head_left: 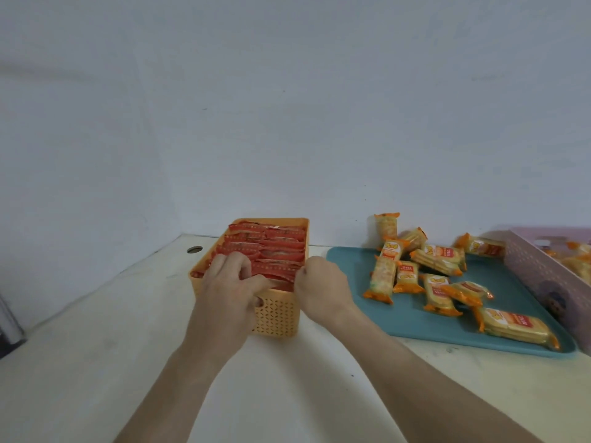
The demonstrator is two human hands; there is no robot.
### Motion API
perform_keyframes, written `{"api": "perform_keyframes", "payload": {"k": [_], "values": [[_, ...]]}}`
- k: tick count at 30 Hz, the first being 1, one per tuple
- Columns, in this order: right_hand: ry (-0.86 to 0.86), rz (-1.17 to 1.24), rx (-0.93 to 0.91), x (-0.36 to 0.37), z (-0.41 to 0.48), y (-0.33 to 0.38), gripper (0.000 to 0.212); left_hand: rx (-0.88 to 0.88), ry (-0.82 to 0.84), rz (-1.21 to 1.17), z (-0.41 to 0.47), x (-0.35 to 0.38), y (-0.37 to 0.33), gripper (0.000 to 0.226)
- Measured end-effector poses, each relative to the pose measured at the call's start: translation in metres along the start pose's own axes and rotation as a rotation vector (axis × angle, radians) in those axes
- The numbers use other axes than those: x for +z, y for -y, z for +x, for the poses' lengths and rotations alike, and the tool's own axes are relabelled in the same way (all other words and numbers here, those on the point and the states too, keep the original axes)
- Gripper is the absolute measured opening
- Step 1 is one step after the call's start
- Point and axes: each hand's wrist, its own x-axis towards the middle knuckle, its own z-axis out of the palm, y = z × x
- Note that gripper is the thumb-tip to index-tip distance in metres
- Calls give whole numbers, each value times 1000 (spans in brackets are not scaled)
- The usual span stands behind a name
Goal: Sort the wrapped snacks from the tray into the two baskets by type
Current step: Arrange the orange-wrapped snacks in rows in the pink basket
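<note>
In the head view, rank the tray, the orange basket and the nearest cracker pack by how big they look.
1. Tray, largest.
2. Orange basket, clearly smaller, partly hidden by both hands.
3. Cracker pack, smallest, though it lies nearest the camera.

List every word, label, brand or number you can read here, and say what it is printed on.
Nothing can be quoted with confidence.
Orange-and-yellow snack wrappers on the teal tray: red label panels with white lettering, too blurred to read.
Red snack wrappers in the orange basket: print too small and blurred.
Purple basket: dot pattern only, no text.
</note>
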Motion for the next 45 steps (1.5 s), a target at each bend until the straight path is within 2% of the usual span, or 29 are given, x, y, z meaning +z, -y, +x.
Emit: {"api": "perform_keyframes", "payload": {"k": [4,7,11,17,21,25,28,32,33,35,38,40,43,45], "values": [[0,-12,33,17,16,-1,29,-134,81,-15,4,20,10,38],[-19,-55,66,18,26,-9,20,-113,96,-41,14,31,10,35],[-60,-80,105,9,40,-22,23,-111,156,-161,29,41,3,28],[-85,-17,103,11,53,-38,28,-220,107,-232,44,58,-5,16],[-10,57,39,-3,43,-46,33,-278,98,-192,43,65,-7,21],[108,-114,42,-62,17,-79,41,-401,82,-134,39,63,-30,45],[188,-353,106,-115,-11,-113,55,-286,-32,-194,41,63,-63,44],[235,-553,253,-147,-35,-162,85,-124,260,-373,49,86,-119,25],[244,-560,282,-150,-37,-178,92,-95,312,-392,52,96,-139,25],[273,-516,307,-148,-40,-205,103,-62,424,-375,56,116,-172,40],[270,-442,289,-144,-38,-225,111,-69,572,-332,59,140,-202,67],[261,-396,270,-147,-33,-235,114,-52,643,-334,65,153,-218,77],[265,-286,226,-152,-21,-239,106,3,697,-292,69,168,-230,76],[276,-296,178,-151,-13,-244,97,50,591,-285,72,178,-234,64]]}}
